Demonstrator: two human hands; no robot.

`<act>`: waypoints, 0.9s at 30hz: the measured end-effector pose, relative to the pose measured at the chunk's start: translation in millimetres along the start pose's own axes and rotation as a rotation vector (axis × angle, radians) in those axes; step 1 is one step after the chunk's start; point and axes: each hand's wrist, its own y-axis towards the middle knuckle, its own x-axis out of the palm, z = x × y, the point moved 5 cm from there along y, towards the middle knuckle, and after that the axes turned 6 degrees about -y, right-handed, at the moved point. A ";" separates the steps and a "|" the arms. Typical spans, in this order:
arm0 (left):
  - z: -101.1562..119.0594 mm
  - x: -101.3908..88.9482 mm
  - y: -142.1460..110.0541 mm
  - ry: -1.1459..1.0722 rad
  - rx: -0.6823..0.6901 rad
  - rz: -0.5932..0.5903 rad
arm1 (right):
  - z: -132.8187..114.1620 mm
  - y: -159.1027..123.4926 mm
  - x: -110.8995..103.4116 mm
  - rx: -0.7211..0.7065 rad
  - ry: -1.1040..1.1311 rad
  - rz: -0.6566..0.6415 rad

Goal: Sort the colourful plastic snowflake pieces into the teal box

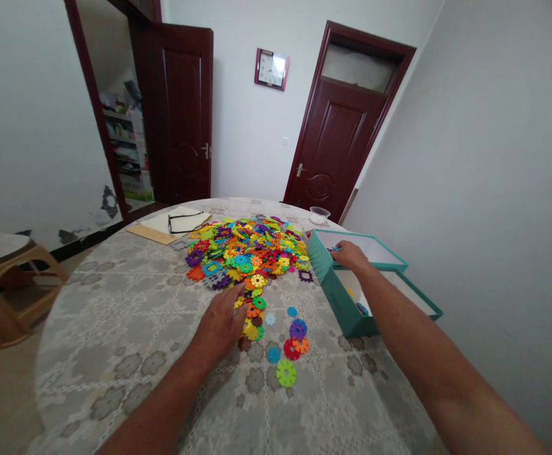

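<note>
A big pile of colourful plastic gear-shaped discs (pixel 247 249) covers the middle of a round table (pixel 114 328). My left hand (pixel 221 322) lies palm down on the cloth, fingers spread over several loose discs (pixel 253 316) at the near end of the pile. More loose discs (pixel 291 347) lie just to its right. My right hand (pixel 349 254) reaches over the rim of an open teal box (pixel 339 294), fingers curled on a small bluish piece I cannot make out. A few discs lie inside the box.
A notebook with black glasses (pixel 181 222) lies at the table's far left. A small clear bowl (pixel 319 215) stands behind the box. A wooden stool (pixel 5 284) is left of the table. A white wall runs close on the right; dark red doors stand beyond.
</note>
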 end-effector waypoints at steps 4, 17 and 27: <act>-0.7 1.1 0.5 0.006 -0.020 -0.010 | 1.0 -2.1 2.3 -0.048 0.028 -0.015; -1.2 -1.5 0.6 0.039 0.020 -0.032 | -3.6 -71.0 -38.2 -0.256 0.266 0.180; 3.6 -3.0 0.1 0.096 0.036 -0.088 | -73.2 -198.0 -11.9 -0.626 0.428 -0.219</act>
